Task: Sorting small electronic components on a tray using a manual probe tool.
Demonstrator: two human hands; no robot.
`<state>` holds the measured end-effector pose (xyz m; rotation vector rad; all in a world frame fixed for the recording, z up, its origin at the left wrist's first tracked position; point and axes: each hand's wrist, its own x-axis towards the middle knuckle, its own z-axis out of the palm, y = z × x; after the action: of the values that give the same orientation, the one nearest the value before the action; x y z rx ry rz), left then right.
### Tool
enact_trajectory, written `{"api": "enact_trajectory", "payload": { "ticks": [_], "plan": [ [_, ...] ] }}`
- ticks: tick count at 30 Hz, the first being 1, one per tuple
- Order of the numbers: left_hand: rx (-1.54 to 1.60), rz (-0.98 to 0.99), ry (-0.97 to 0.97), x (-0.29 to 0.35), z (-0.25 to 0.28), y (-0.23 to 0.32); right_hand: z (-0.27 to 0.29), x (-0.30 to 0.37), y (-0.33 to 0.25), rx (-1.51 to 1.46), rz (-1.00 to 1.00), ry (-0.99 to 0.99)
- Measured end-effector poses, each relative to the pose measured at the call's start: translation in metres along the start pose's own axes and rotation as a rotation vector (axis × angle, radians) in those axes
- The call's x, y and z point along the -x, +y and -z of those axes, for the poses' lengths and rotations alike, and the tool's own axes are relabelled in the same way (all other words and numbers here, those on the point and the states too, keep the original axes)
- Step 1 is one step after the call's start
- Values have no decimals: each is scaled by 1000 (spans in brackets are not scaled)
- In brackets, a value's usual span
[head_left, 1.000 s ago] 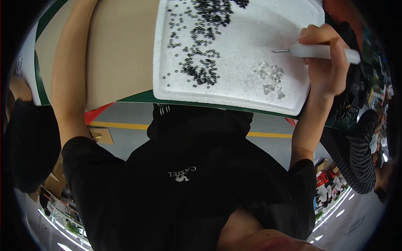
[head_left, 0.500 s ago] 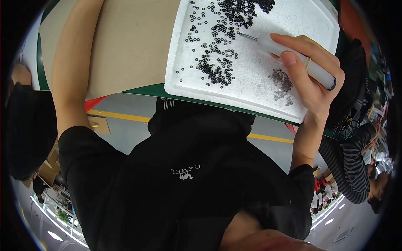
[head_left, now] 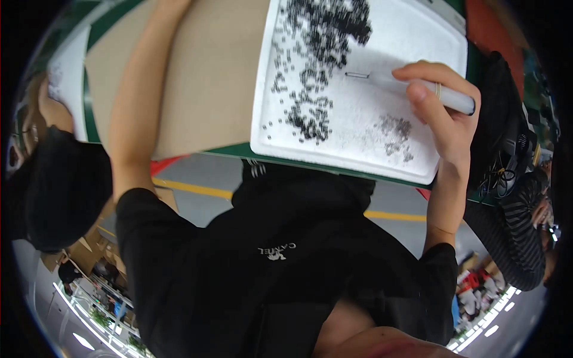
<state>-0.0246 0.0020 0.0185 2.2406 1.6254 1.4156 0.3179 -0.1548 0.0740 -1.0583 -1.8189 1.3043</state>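
My right hand (head_left: 444, 101) is closed around a white pen-shaped tool (head_left: 456, 100) with a thin metal tip, held at a slant over a white foam tray (head_left: 352, 162). The tip points left, close beside the scattered small black rings (head_left: 310, 125) on the tray's left side; blur hides whether a ring touches it. A looser patch of small greyish pieces (head_left: 395, 134) lies below the tool, near the hand. My left forearm (head_left: 140, 101) stretches over a brown board (head_left: 203, 89), and my left hand is past the top edge of the picture.
The tray and the board rest on a green tabletop (head_left: 233, 150). Dark bags or cloth with cables (head_left: 501, 176) are at the right. A person in black (head_left: 65, 185) is at the left, and another in striped clothing (head_left: 513, 232) at the right.
The whole view has shifted, so tray, board and arms appear lower and blurred. My right hand keeps its grip on the tool, whose tip stays near the same rings.
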Motion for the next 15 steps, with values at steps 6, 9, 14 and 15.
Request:
{"api": "enact_trajectory", "payload": {
  "ticks": [6, 9, 14, 15],
  "plan": [
    [1543, 544, -66, -12, -9, 56, 6, 1, 9, -88, 68, 83],
    [1670, 580, -247, -21, -32, 111, 3, 7, 9, 2, 96, 216],
    [1349, 794, -102, -19, -55, 193, 0, 6, 4, 183, 398, 551],
    [1344, 779, -142, -19, -59, 204, 3, 4, 9, 252, 426, 608]
  ]
}}
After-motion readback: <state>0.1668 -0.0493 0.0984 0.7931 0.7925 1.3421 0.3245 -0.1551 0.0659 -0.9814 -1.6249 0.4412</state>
